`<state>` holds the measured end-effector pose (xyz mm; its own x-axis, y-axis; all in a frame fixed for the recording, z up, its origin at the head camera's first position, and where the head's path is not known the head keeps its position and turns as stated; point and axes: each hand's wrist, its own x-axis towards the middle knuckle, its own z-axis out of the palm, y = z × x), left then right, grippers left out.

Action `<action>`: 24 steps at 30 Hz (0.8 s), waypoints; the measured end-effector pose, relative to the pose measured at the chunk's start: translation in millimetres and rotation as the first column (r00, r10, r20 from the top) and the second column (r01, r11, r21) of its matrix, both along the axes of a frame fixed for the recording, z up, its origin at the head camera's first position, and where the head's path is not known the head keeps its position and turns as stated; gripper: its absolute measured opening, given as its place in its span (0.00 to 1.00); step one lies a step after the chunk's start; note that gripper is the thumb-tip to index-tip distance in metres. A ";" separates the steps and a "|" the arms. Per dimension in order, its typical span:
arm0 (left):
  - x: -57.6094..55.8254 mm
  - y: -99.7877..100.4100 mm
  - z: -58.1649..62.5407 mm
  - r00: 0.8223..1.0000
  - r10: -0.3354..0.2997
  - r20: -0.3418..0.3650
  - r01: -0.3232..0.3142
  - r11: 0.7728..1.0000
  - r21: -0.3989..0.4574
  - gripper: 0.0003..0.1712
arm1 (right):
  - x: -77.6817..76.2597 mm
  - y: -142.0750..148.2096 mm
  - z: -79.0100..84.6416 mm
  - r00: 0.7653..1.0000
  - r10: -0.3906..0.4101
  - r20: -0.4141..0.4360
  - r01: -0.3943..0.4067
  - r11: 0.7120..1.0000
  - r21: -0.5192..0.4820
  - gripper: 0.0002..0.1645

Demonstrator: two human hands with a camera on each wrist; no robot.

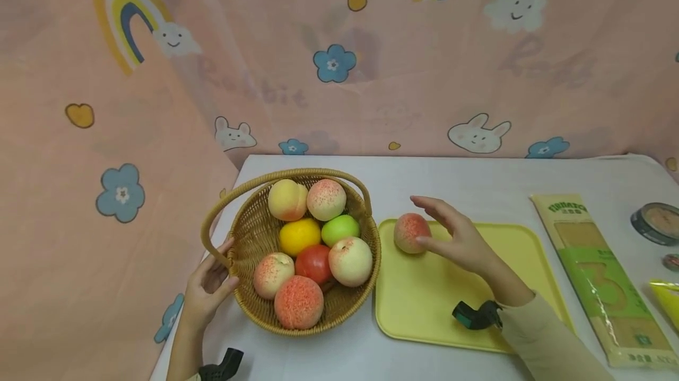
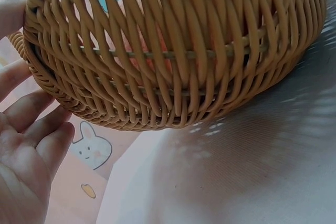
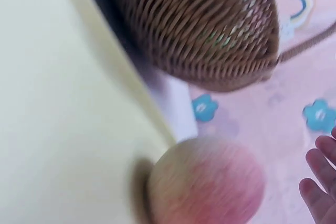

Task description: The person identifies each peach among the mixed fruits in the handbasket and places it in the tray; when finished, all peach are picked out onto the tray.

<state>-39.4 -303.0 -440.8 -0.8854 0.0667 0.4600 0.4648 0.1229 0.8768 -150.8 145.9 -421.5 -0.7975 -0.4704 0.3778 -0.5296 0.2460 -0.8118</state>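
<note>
A round wicker basket (image 1: 241,304) with an arched handle holds several peaches, a yellow lemon-like fruit (image 1: 300,237), a green fruit (image 1: 340,230) and a red fruit (image 1: 313,263). My left hand (image 1: 204,292) holds its left rim beside the handle's base, thumb and fingers spread along the edge. In the left wrist view the woven wall (image 2: 178,51) fills the upper part, with fingertips right at its edge. A reddish peach (image 1: 411,233) lies in the far left corner of the yellow tray (image 1: 424,322). My right hand (image 1: 464,242) reaches around it with fingers apart, thumb near its right side.
Right of the tray lies a long green-and-beige packet (image 1: 599,281). Farther right are a round dark-rimmed container (image 1: 658,223) and a yellow packet (image 1: 667,298) cut by the frame edge. The white table (image 1: 424,180) meets a pink patterned cloth (image 1: 392,92) behind and at left.
</note>
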 end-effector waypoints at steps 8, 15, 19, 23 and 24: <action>0.2 1.2 1.1 1.000 0.006 -0.017 -0.006 1.000 0.004 0.37 | 16.7 -20.5 34.0 0.987 0.130 -0.094 -0.130 0.991 0.010 0.44; -1.2 -0.9 -1.4 0.999 0.025 0.035 -0.024 0.999 -0.025 0.37 | 22.0 -38.9 45.5 0.980 0.193 -0.049 -0.187 0.976 0.109 0.43; -1.3 -1.2 -1.0 0.999 0.024 0.042 -0.023 0.999 -0.024 0.36 | 20.4 -53.6 51.1 0.966 0.254 -0.056 -0.245 0.960 0.134 0.44; -0.2 -1.1 0.4 0.998 0.034 0.048 -0.032 0.999 -0.034 0.36 | 18.0 -70.6 58.4 0.955 0.294 -0.044 -0.283 0.945 0.166 0.44; 0.0 -1.0 0.9 0.998 0.037 0.050 -0.035 0.999 -0.035 0.36 | 17.2 -75.2 60.8 0.954 0.298 -0.037 -0.287 0.941 0.177 0.44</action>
<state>-39.4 -304.1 -440.0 -0.9095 0.0496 0.4128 0.4150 0.1692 0.8939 -133.6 70.8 -360.7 -0.5924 -0.7402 0.3179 -0.6469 0.2020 -0.7353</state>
